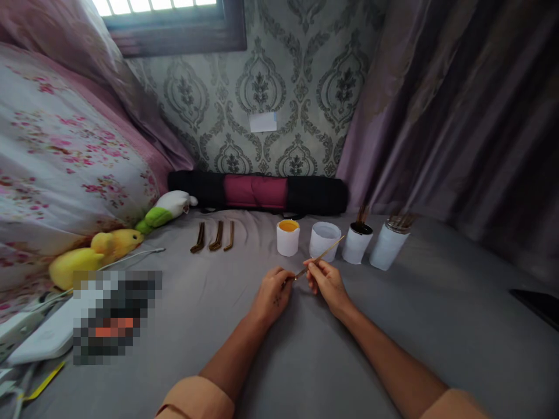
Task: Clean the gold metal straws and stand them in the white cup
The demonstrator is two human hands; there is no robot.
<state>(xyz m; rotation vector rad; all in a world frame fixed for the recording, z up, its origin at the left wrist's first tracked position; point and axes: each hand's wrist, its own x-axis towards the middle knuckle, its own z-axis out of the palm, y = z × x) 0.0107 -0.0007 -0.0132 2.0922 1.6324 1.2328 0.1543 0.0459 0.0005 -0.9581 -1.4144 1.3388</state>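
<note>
A thin brown stick (pixel 324 254) slants up to the right between my hands, its upper tip paler. My left hand (pixel 275 292) is closed, fingertips pinching its lower end. My right hand (pixel 328 285) is also closed and grips it further up. Just beyond stand a white-wrapped cup (pixel 287 243) with orange-yellow contents and a wider white tub (pixel 322 247), partly behind the stick. Right of them are a white-wrapped jar with a dark inside (pixel 354 251) and a taller white jar (pixel 386 250), both with thin brown sticks poking out. Three small groups of bent brown sticks (pixel 216 237) lie to the left.
A black and maroon roll (pixel 255 193) lies along the patterned wall. Plush toys (pixel 96 256), a white cable (pixel 126 256) and a white device (pixel 56 326) are on the left, beside a blurred-out patch. A dark flat object (pixel 535 305) sits at far right on the grey sheet (pixel 419 337).
</note>
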